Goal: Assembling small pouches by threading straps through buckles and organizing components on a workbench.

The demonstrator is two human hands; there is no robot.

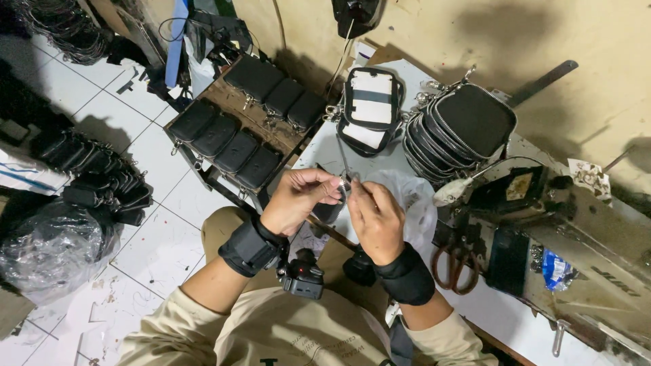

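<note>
My left hand point(300, 198) and my right hand point(377, 218) meet over the edge of a white worktable point(325, 152), both wearing black wrist bands. Their fingertips pinch a small metal piece point(349, 186), perhaps a zipper pull or ring; it is too small to tell. A thin metal rod or zipper strip rises from it toward the open black pouch point(370, 108) lying on the table. A clear plastic bag point(415, 203) lies just under my right hand.
A stack of black zippered pouches point(464, 129) leans at the right. More finished pouches point(237, 125) lie in rows on a wooden stand to the left, others on the tiled floor point(102, 176). Scissors point(456, 266) lie on the sewing machine bed point(583, 271).
</note>
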